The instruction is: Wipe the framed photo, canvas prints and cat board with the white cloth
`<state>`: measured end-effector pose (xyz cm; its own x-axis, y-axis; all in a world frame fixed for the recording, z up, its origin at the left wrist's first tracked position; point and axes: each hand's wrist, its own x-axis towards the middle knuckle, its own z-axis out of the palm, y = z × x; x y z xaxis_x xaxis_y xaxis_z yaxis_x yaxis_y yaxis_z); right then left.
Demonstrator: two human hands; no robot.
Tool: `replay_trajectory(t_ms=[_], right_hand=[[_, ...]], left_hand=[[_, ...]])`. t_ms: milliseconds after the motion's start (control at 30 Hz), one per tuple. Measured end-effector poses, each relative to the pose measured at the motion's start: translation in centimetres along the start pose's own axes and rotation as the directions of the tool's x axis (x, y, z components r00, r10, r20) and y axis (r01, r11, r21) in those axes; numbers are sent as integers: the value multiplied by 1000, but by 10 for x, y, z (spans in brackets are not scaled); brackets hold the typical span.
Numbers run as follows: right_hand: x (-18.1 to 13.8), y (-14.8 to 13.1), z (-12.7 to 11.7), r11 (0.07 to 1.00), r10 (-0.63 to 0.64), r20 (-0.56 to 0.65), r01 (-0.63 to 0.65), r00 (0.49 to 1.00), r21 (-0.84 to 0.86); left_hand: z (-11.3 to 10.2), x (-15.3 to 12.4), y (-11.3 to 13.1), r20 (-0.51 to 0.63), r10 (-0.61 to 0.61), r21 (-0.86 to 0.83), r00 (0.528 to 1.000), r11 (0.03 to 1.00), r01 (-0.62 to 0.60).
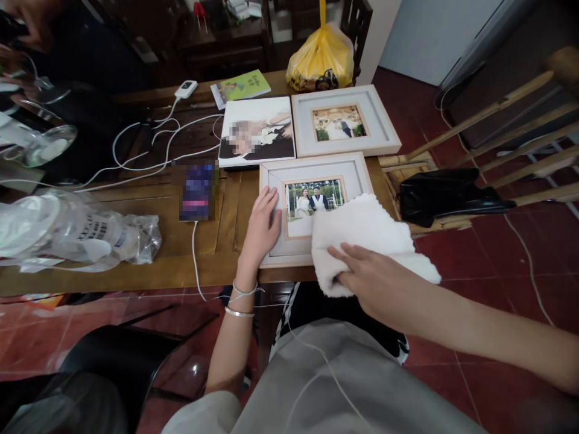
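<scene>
A light wooden picture frame (296,248) with a wedding photo lies face up at the table's near edge. My left hand (261,224) rests flat on its left border, fingers stretched out. In my right hand (362,274) is a white cloth (362,226), bunched under the fingers and pressed over the frame's lower right part. The cloth hides that corner and hangs past the table edge. Behind lies a second wooden frame (389,129) with a photo, and beside it a white photo album (253,108) or flat box with a picture on top.
A phone (196,191) lies left of the frame, its white cable trailing off the table (226,211). Clear plastic packaging (90,232) sits at the left. A green booklet (244,86) and a yellow bag (323,60) are at the back. A bamboo chair (484,114) stands at the right.
</scene>
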<state>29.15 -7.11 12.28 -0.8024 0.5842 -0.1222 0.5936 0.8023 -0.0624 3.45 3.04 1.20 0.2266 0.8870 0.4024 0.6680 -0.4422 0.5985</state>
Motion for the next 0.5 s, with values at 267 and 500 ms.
replay_trajectory(t_ms=[267,500], right_hand=[[60,75,30,963,246,-175,-262,953,-70],[97,130,37,955,243,-267,-278,933,-102]], left_hand=[[-3,1,2,54,12,14,998,1000,-13],[-3,1,3,42,12,10,999,1000,-12]])
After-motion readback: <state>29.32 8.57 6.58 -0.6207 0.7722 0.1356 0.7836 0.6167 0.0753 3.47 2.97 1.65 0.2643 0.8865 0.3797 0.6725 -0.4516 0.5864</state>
